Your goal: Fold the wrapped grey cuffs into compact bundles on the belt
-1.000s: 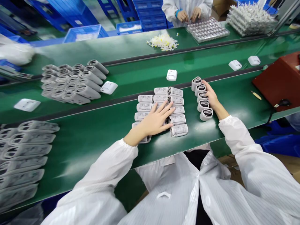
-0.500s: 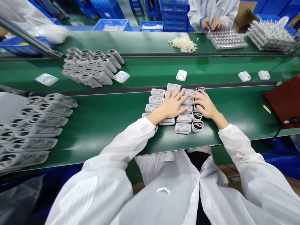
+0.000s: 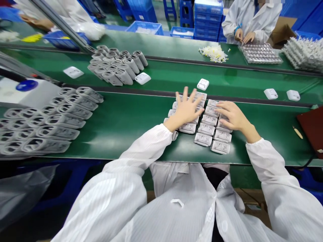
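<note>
Rows of rolled grey cuffs with white labels [image 3: 209, 129] lie packed together on the green conveyor belt [image 3: 141, 143], labels facing up. My left hand [image 3: 186, 109] rests flat on the left part of this block, fingers spread and lifted slightly at the tips. My right hand [image 3: 233, 117] lies on the right-hand rows, fingers gently curved over the cuffs. Neither hand grips anything. Several cuffs are hidden beneath my palms.
Stacks of grey moulded housings [image 3: 45, 122] lie to the left, with more [image 3: 116, 65] on the belt beyond. White square units [image 3: 203, 84] sit along that belt. Farther off, a co-worker's hands [image 3: 243, 36] work above a transparent tray [image 3: 260, 53]. A dark red board [image 3: 313, 131] lies at right.
My right hand has moved left from the far column onto the block. Those cuffs, earlier standing with rolled ends showing, now lie label up against it. The view has swung and levelled.
</note>
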Action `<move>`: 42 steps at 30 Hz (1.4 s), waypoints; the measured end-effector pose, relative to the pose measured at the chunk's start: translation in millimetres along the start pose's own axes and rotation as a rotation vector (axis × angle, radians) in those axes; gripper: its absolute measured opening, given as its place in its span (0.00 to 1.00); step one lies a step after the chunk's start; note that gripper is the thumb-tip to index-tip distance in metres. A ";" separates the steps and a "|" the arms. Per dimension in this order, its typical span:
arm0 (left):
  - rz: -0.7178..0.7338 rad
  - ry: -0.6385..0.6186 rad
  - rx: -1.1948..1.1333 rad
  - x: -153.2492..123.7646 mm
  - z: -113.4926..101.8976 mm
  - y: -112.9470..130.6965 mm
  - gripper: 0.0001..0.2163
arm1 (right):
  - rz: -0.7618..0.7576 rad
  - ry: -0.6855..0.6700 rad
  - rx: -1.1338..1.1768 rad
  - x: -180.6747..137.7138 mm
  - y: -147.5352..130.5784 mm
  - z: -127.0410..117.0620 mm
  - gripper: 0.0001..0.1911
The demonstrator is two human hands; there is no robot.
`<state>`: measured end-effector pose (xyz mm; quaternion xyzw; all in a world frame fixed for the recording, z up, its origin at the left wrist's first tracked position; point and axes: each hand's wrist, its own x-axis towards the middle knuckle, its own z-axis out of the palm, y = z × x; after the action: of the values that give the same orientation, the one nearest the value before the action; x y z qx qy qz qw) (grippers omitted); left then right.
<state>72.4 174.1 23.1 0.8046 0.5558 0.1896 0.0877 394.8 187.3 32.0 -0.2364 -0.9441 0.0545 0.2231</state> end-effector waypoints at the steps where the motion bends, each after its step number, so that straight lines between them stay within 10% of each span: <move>1: -0.130 0.000 0.009 -1.6 -2.7 -4.2 0.37 | 0.012 -0.006 0.012 -4.2 3.1 3.2 0.34; 5: -0.286 -0.139 -0.025 -1.1 -12.4 -18.7 0.37 | -0.011 -0.101 0.050 -17.4 -7.4 19.0 0.37; 13: 0.267 -0.312 -0.142 50.8 -2.9 -7.6 0.23 | -0.113 -0.207 0.008 -5.4 -161.9 54.9 0.46; 18: 0.539 -0.365 -0.223 91.5 7.4 10.6 0.21 | 0.153 -0.235 0.019 24.3 -219.2 70.5 0.42; 21: 0.464 -0.145 -0.387 91.4 -3.5 -28.3 0.31 | 0.249 -0.080 0.164 29.1 -179.1 44.9 0.43; 25: -0.002 0.355 -0.802 55.1 -13.0 -114.5 0.33 | 0.385 0.467 0.350 17.0 -44.5 9.4 0.36; 30: -0.492 0.694 -1.481 24.9 14.0 -147.9 0.21 | 0.799 0.596 0.850 31.5 90.2 38.3 0.59; 42: -0.581 0.674 -1.513 63.4 41.7 -107.7 0.05 | 0.865 0.598 0.831 71.2 71.6 87.9 0.40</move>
<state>16.1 275.3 -39.7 0.2584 0.4600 0.7051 0.4738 329.6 284.2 -33.4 -0.4929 -0.5623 0.4302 0.5058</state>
